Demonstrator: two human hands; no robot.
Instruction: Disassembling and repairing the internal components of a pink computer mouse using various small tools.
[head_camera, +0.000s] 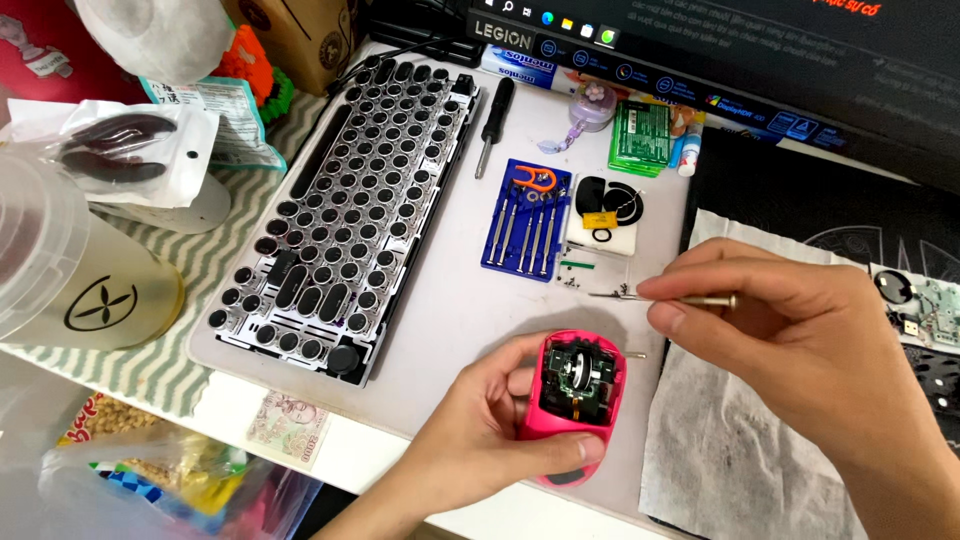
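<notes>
My left hand (480, 425) grips a pink computer mouse (572, 400) with its top shell off, its inner board and parts showing. It rests on the white desk (440, 300) near the front edge. My right hand (800, 340) pinches a thin metal screwdriver (665, 297) held level, its tip pointing left over a few tiny dark screws (622, 291). That tool hovers a little above and behind the mouse.
A black round-key keyboard (350, 200) lies at left. A blue tray of small screwdrivers (528, 220) and a black-handled screwdriver (495, 125) sit behind the mouse. A grey cloth (730, 450) lies at right with circuit boards (925, 310). A cup (70, 280), a banknote (290, 428) and snack bags (150, 470) stand at left.
</notes>
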